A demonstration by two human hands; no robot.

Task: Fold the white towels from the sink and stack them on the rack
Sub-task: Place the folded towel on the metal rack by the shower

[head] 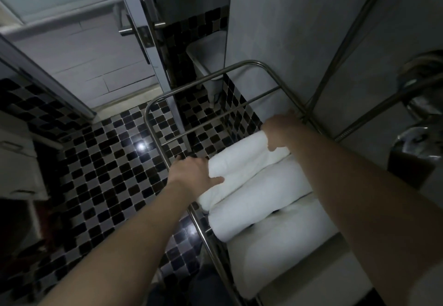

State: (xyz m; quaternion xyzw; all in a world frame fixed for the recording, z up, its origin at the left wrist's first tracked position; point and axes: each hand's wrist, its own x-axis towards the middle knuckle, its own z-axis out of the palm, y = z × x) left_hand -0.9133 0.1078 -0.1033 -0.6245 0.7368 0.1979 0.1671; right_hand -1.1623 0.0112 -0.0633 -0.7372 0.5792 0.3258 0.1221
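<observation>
My left hand [191, 171] grips one end of the folded towel [244, 164], thumb lying on top. My right hand [278, 133] grips the other end, its fingers reaching past toward the rail of the rack [239, 66]. The towel lies between my hands, on the stacked towels [261, 200] just below them. Its end under my left palm sits right at the rack's side rail. If I let go unevenly, I judge it could slide off toward the tiled floor [100, 185] beneath my left hand, or the fold could spring open.
</observation>
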